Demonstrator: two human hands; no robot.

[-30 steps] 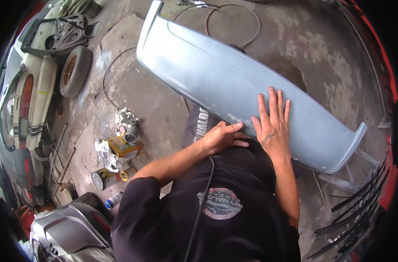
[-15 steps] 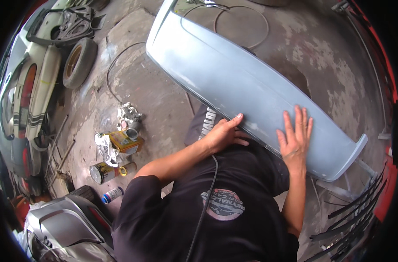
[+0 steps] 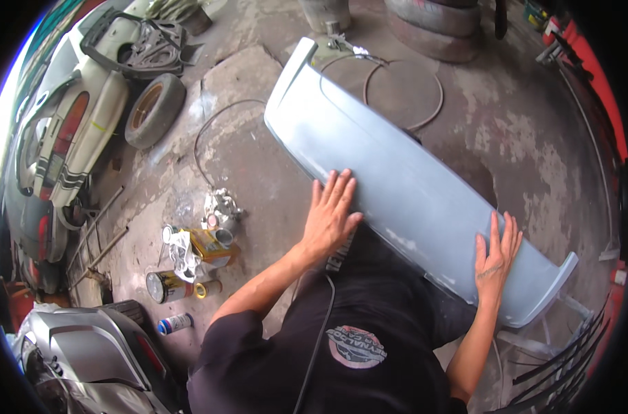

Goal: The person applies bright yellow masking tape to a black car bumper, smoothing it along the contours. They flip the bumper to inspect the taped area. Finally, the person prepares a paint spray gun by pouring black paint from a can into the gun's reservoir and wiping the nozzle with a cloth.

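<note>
- Pale blue-grey panel [image 3: 403, 176]: long, upturned at both ends, slanting from upper middle to lower right, above the floor [image 3: 258, 152]; near edge by the person's thighs.
- Left hand [image 3: 333, 212]: palm down, fingers slightly spread, at panel's near long edge; how much of it touches, cannot tell.
- Right hand [image 3: 494, 261]: fingers spread, laid over the top face toward the right end.
- Floor, left: yellow tin [image 3: 205, 241], blue-and-white can [image 3: 175, 323] on its side, tyre [image 3: 163, 124] farther off.
- Beyond panel: looped hose [image 3: 441, 90].
</note>
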